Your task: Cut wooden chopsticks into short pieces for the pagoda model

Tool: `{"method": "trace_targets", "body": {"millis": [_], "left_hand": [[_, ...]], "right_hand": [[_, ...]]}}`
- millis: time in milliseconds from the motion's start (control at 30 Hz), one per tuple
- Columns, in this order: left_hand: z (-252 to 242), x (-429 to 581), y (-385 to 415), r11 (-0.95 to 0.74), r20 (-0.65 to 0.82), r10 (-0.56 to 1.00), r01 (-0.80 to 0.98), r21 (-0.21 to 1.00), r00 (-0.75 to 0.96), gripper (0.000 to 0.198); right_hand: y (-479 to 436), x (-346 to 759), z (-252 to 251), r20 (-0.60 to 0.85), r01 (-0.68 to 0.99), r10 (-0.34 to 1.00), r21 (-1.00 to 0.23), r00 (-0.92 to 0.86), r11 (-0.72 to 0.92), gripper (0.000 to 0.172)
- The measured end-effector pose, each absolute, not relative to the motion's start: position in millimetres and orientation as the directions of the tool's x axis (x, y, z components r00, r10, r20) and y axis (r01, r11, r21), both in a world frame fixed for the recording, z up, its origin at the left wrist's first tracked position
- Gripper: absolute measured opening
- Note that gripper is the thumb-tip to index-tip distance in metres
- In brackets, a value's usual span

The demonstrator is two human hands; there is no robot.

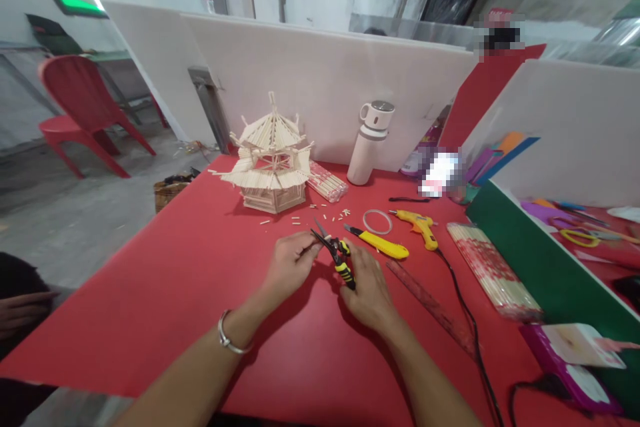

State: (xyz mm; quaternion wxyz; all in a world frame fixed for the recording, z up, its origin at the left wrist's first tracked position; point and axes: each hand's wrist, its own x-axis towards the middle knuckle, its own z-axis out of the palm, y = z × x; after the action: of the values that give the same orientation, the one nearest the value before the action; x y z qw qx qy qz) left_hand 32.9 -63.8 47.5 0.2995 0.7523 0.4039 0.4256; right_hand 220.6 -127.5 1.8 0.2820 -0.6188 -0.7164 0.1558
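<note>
My right hand grips a pair of black and yellow scissors, their blades apart and pointing toward my left hand. Closed in a pinch, my left hand is at the blades; whatever it holds is too small to make out. Beyond the hands stands a pagoda model built of pale wooden sticks, with two tiers of roof. Short stick offcuts lie scattered before it. A yellow utility knife rests just past my right hand, beside a clear ring.
A yellow glue gun with a black cord, a ruler and bagged sticks lie at right. Another stick pack and a white flask stand toward the back partition. A green divider borders the right. Another person's hand shows at far left.
</note>
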Motion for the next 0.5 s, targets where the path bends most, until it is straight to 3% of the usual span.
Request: {"method": "trace_targets", "body": {"millis": [233,500], "left_hand": [[51.6,32.9,-65.1,-0.382,0.285,0.898,0.275,0.882,0.334,0.027],[54.8,29.8,-64.0,-0.268,0.160,0.922,0.284,0.921,0.352,0.023]], "right_hand": [[-128.3,223.0,-5.1,0.208,0.779,0.972,-0.589,-0.109,0.213,0.088],[-128.7,223.7,0.5,0.195,0.776,0.973,-0.591,-0.125,0.219,0.083]]}}
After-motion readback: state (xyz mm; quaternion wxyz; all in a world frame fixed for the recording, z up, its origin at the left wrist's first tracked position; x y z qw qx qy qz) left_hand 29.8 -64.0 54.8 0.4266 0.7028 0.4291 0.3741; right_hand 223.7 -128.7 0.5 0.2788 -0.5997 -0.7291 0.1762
